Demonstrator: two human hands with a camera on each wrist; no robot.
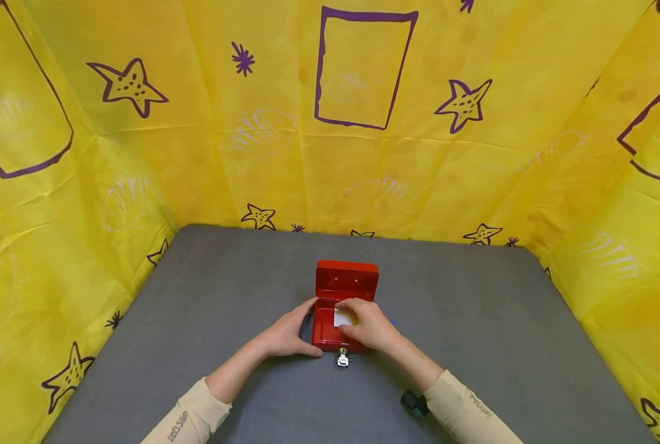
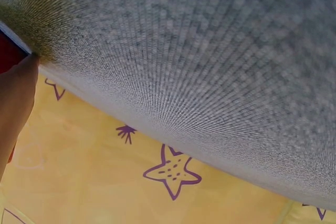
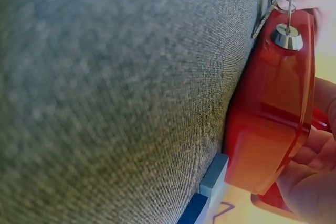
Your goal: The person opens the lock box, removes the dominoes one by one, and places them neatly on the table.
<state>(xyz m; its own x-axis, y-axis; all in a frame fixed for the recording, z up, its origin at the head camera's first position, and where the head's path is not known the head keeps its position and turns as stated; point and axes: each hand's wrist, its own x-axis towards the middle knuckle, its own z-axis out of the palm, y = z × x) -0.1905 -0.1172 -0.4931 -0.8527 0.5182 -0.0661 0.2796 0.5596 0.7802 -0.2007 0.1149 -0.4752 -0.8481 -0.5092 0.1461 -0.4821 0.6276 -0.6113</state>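
Note:
A small red metal cash box point(image 1: 324, 336) stands with its lid point(image 1: 346, 279) raised. A key on a ring sits in the front lock point(image 3: 287, 38). My left hand point(image 1: 285, 333) holds the box's left side, thumb at the front corner and fingers toward the hinge. Over the open box, my right hand point(image 1: 371, 325) has its thumb and fingers curled at opposite edges of a white square card point(image 1: 342, 317). The hand covers part of that card and the box's right half. In the right wrist view, the box's front and side hide the card.
Two flat blocks, one grey-blue point(image 3: 214, 176) and one dark blue point(image 3: 194, 210), lie beside the box's right side. A dark round object with green point(image 1: 415, 404) is by the right sleeve. Yellow patterned cloth point(image 1: 285, 154) surrounds the grey tabletop point(image 1: 235, 271).

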